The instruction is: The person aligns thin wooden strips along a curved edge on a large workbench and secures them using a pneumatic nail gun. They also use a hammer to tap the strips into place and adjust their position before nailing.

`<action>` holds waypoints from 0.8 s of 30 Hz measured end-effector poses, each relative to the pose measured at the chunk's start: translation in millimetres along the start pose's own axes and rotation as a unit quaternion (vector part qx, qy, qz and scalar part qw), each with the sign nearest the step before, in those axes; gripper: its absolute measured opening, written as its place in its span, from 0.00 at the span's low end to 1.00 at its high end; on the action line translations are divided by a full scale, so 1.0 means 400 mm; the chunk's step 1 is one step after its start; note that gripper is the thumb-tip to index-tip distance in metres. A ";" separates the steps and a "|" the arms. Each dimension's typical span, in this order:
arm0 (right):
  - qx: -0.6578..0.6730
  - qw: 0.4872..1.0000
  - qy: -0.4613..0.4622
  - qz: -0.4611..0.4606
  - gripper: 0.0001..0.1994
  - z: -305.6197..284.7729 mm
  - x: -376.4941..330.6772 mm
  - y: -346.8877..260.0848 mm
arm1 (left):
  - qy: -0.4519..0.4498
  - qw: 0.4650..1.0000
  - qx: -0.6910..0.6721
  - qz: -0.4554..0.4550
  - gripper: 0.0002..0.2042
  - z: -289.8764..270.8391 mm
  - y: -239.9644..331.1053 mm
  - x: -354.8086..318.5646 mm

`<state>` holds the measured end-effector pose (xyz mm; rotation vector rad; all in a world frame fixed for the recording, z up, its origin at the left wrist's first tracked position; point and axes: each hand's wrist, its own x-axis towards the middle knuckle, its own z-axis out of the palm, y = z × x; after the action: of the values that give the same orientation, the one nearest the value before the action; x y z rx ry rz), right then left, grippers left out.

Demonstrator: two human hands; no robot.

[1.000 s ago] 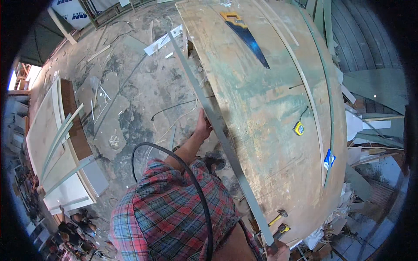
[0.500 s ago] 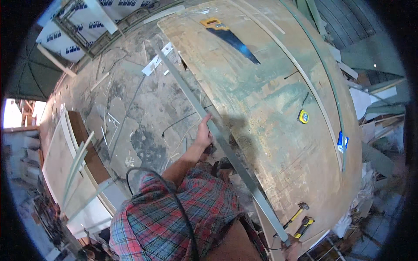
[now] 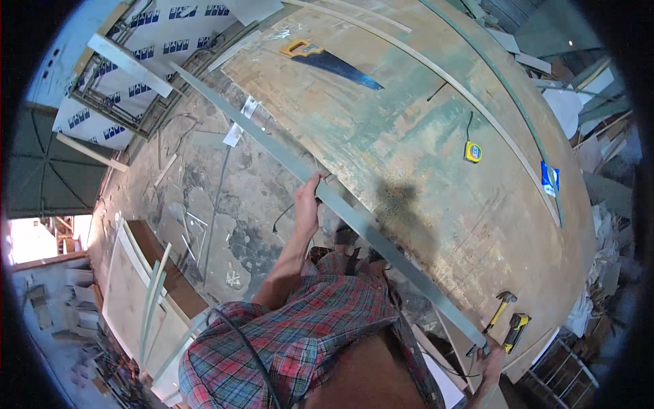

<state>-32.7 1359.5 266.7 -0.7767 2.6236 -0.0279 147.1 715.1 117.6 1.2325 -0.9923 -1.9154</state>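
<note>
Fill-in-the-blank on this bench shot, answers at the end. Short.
1. The left hand grips the long grey-green strip partway along; its end near the hammer is in the ____ hand.
2. On the large tabletop lies a handsaw whose handle is coloured ____.
3. The packet toward the tabletop's right side is mostly ____.
4. The small yellow measuring tool lying between handsaw and packet is a ____.

Missing words: right; yellow; blue; tape measure.
</note>
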 end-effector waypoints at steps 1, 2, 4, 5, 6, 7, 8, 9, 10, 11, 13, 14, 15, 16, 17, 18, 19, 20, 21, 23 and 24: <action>-0.064 0.998 0.029 0.003 0.26 0.051 -0.004 0.037 | -0.032 0.999 0.021 0.002 0.18 0.021 0.010 0.014; -0.127 0.990 0.054 0.012 0.28 0.095 -0.025 0.062 | -0.068 0.997 0.044 0.000 0.18 0.040 0.011 0.025; 0.004 0.999 -0.025 0.033 0.26 0.071 0.064 0.010 | -0.073 0.994 0.078 -0.016 0.15 -0.001 -0.041 0.110; -0.006 0.999 -0.010 0.035 0.25 0.102 0.086 0.004 | -0.130 0.962 0.234 0.053 0.15 0.018 -0.026 0.108; 0.022 0.997 -0.029 0.073 0.22 0.181 0.089 0.062 | -0.172 0.889 0.400 0.142 0.19 0.056 -0.013 0.111; 0.080 0.995 0.047 0.029 0.18 0.194 0.127 0.032 | -0.167 0.803 0.521 0.239 0.24 0.066 0.010 0.101; 0.010 0.992 0.127 -0.004 0.17 0.292 0.118 0.105 | -0.177 0.771 0.545 0.278 0.23 0.057 -0.017 0.151; 0.015 0.997 0.073 0.025 0.17 0.309 0.158 0.111 | -0.188 0.822 0.484 0.235 0.23 0.025 -0.050 0.211; 0.016 0.998 0.019 0.053 0.18 0.320 0.193 0.112 | -0.187 0.916 0.325 0.145 0.25 0.012 -0.095 0.284; 0.023 0.997 0.038 0.071 0.16 0.240 0.233 0.033 | -0.157 0.968 0.187 0.056 0.29 -0.001 -0.118 0.330; 0.019 0.992 0.099 0.081 0.19 0.321 0.210 0.078 | -0.097 0.984 0.142 -0.050 0.23 0.119 -0.157 0.309; 0.051 0.987 0.123 0.087 0.20 0.355 0.223 0.100 | -0.120 0.982 0.123 -0.084 0.22 0.139 -0.163 0.336; 0.059 0.980 0.175 0.076 0.20 0.369 0.241 0.114 | -0.130 0.980 0.103 -0.111 0.20 0.121 -0.169 0.404; 0.068 0.970 0.225 0.064 0.20 0.381 0.258 0.123 | -0.136 0.977 0.085 -0.137 0.19 0.106 -0.163 0.470; 0.081 0.958 0.271 0.055 0.20 0.400 0.269 0.120 | -0.154 0.972 0.132 -0.115 0.18 0.095 -0.140 0.518; 0.084 0.962 0.254 0.060 0.20 0.427 0.301 0.090 | -0.167 0.964 0.183 -0.094 0.17 0.065 -0.086 0.572; 0.073 0.967 0.234 0.072 0.20 0.430 0.311 0.102 | -0.187 0.952 0.226 -0.085 0.16 0.062 -0.084 0.592; 0.055 0.972 0.211 0.083 0.20 0.432 0.313 0.119 | -0.180 0.951 0.229 -0.107 0.17 0.059 -0.105 0.592; 0.037 0.975 0.206 0.076 0.20 0.433 0.321 0.125 | -0.174 0.950 0.227 -0.124 0.18 0.072 -0.117 0.596; 0.002 0.979 0.196 0.057 0.20 0.442 0.334 0.134 | -0.147 0.952 0.222 -0.153 0.20 0.082 -0.146 0.582; 0.001 0.977 0.202 0.067 0.21 0.454 0.333 0.132 | -0.140 0.948 0.238 -0.156 0.20 0.098 -0.151 0.579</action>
<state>-92.0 1350.9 43.3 -0.6457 3.0545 -0.1658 22.5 564.1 -25.4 1.4786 -1.5579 -2.2183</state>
